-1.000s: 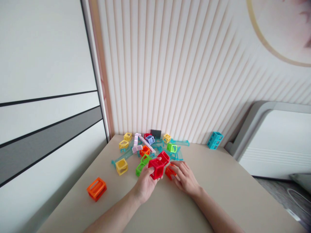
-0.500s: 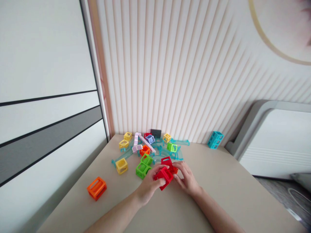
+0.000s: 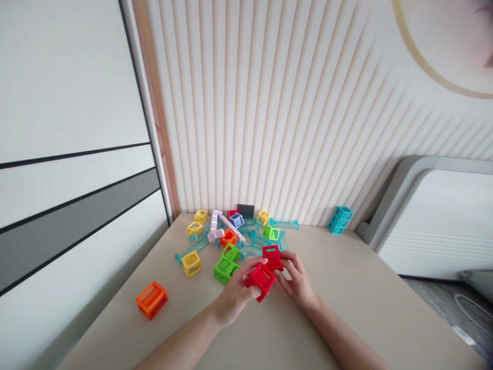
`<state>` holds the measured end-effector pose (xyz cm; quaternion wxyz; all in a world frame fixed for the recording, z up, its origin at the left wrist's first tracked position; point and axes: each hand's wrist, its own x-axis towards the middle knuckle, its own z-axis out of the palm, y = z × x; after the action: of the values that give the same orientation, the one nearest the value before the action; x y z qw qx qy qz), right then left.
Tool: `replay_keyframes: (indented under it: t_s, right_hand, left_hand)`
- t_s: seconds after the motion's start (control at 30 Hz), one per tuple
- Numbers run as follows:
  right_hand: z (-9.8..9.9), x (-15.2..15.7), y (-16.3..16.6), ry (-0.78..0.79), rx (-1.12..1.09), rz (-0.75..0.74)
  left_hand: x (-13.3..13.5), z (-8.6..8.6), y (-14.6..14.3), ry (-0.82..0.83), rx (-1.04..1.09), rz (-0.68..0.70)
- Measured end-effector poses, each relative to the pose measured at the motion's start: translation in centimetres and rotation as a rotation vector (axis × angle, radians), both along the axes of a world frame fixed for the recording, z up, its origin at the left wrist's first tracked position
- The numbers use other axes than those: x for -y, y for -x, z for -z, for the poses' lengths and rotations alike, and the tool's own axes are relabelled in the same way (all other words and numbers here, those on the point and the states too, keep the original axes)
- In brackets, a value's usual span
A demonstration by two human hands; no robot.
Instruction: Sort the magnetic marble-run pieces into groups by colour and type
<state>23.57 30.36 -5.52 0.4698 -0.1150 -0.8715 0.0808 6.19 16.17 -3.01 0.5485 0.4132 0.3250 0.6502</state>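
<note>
My left hand is closed around a red hollow cube block, thumb on its near side and fingers over its far side. Just beyond and to the right, a second red hollow cube block is gripped by the fingers of my right hand. The two red blocks are close together; I cannot tell whether they touch. Left of my left hand, a pair of green hollow blocks lies on the table, one behind the other.
An orange block and a yellow block lie to the left on the table. Behind my hands are clear teal track pieces, pink-lilac strips and several small blocks. A teal block stack stands by the wall.
My right hand's red block has turned and shifted slightly right, more upright. An orange piece seen by my right fingers is now out of sight. The view has shifted slightly.
</note>
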Motion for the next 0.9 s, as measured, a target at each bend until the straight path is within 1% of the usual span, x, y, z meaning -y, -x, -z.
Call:
replay_keyframes:
  t_s: [0.2, 0.3, 0.4, 0.53, 0.7, 0.9]
  right_hand:
    - [0.0, -0.4, -0.3, -0.003, -0.099, 0.049]
    - [0.0, -0.2, -0.5, -0.001, -0.11, 0.031]
    - [0.1, 0.2, -0.5, -0.026, -0.101, -0.009]
    - [-0.2, 1.0, -0.4, -0.07, -0.094, -0.091]
    - [-0.8, 1.6, 0.0, -0.065, -0.085, -0.19]
    - [-0.7, 1.7, -0.2, -0.042, -0.033, -0.186]
  left_hand:
    - [-0.6, 0.3, 0.5, 0.007, 0.114, -0.299]
    - [-0.9, 0.3, 0.4, 0.006, 0.115, -0.365]
    - [-1.0, 0.1, 0.2, 0.0, 0.099, -0.363]
    - [-0.9, -0.1, 0.0, -0.009, 0.076, -0.312]
    - [-0.6, -0.2, -0.1, -0.034, 0.037, -0.257]
    - [-0.6, 0.1, 0.0, -0.055, 0.052, -0.249]
